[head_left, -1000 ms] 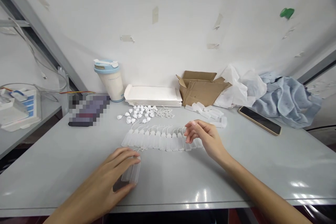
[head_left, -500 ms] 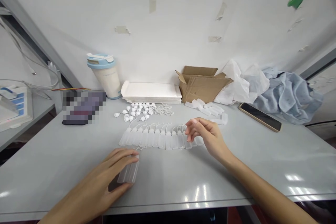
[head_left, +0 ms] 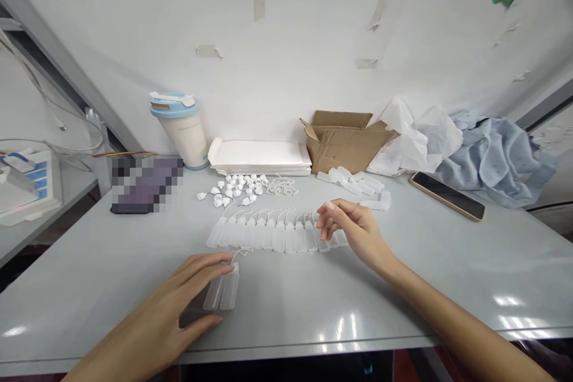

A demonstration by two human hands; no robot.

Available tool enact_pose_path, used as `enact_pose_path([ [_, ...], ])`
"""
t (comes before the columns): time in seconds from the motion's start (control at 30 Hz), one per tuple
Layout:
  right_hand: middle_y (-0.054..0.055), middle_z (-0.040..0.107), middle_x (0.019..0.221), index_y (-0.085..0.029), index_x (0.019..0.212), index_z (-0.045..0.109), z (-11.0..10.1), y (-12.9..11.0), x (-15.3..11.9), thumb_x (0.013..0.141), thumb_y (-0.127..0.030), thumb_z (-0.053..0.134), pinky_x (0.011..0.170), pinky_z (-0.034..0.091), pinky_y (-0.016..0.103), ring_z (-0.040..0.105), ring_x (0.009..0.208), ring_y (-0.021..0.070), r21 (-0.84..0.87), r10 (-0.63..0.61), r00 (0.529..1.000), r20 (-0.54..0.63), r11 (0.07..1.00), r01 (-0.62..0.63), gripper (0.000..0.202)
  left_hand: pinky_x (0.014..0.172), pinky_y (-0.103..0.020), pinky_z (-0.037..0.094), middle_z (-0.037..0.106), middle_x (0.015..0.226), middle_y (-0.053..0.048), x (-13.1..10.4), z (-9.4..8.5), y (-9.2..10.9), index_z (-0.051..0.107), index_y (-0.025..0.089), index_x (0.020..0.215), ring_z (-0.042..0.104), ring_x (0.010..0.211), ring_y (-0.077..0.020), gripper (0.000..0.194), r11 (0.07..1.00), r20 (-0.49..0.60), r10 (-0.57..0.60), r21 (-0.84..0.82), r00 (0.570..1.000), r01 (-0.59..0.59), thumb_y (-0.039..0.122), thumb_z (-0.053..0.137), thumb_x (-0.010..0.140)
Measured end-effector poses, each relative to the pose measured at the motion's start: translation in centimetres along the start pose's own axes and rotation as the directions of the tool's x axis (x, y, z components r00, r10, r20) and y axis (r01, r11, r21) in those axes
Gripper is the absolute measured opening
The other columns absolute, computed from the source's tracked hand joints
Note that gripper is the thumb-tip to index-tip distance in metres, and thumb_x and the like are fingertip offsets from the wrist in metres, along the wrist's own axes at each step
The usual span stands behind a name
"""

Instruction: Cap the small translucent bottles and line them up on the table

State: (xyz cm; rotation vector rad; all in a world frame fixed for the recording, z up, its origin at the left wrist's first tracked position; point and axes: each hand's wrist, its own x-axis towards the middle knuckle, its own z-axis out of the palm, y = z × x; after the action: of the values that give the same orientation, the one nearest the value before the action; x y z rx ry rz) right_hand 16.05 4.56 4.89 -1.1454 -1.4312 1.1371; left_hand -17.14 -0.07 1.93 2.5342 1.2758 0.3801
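My left hand (head_left: 174, 298) lies over the front left of the table, open, thumb apart from the fingers. Just inside its curve lie small translucent plastic bottles (head_left: 229, 289) with white necks and thin cords; the hand partly covers them, and its fingertips are at their tops. A row of similar corded bottles (head_left: 262, 234) runs across the table behind. My right hand (head_left: 351, 227) hovers at the row's right end, fingers loosely curled in with no object visible between them. It hides some of the bottles there.
White caps (head_left: 237, 188) and loose cords (head_left: 282, 185) lie behind the row. More translucent bottles (head_left: 353, 181) lie before a cardboard box (head_left: 347, 146). A white stack (head_left: 259, 158), a tumbler (head_left: 183, 134), a phone (head_left: 447, 196) and blue cloth (head_left: 496, 155) stand around the back.
My left thumb and fingers have spread slightly away from the small bottles, which now show a gap between them. My right hand is nearly unchanged. The view has shifted slightly.
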Motion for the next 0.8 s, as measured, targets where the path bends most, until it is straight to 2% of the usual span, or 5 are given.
enact_pose_path([
  [0.23,0.003,0.066,0.070,-0.015,0.081,0.063,-0.1,0.3,0.2,0.090,-0.043,0.052,0.053,0.050,0.025,0.061,0.053,0.0118,0.007,0.000,1.000,0.009,1.000,0.000,0.032,0.097,-0.039,0.050,0.047,0.141,0.001,-0.2,0.1,-0.2,0.041,0.036,0.137,0.051,0.123,-0.0254,0.058,1.000,0.007,-0.020,0.001,1.000,0.020,0.040,0.062,0.082],
  [0.53,0.003,0.066,0.070,-0.015,0.081,0.064,0.1,-0.3,-0.3,0.090,-0.042,0.052,0.054,0.050,0.025,0.061,0.054,0.0115,-0.007,-0.082,0.997,0.016,0.997,0.082,0.032,0.098,-0.042,0.048,0.052,0.136,-0.002,0.6,0.4,0.5,0.049,0.033,0.131,0.049,0.123,-0.0265,0.050,1.000,-0.020,-0.004,0.007,1.000,0.004,0.042,0.060,0.084],
  [0.8,0.003,0.066,0.068,-0.015,0.081,0.064,0.0,-0.6,-0.4,0.089,-0.044,0.053,0.052,0.050,0.025,0.061,0.052,0.0117,-0.008,-0.115,0.993,-0.006,0.993,0.115,0.032,0.101,-0.040,0.046,0.052,0.136,0.000,1.0,0.2,0.1,0.051,0.035,0.129,0.049,0.125,-0.0229,0.044,0.999,0.031,0.005,-0.037,1.000,-0.003,0.041,0.058,0.086],
])
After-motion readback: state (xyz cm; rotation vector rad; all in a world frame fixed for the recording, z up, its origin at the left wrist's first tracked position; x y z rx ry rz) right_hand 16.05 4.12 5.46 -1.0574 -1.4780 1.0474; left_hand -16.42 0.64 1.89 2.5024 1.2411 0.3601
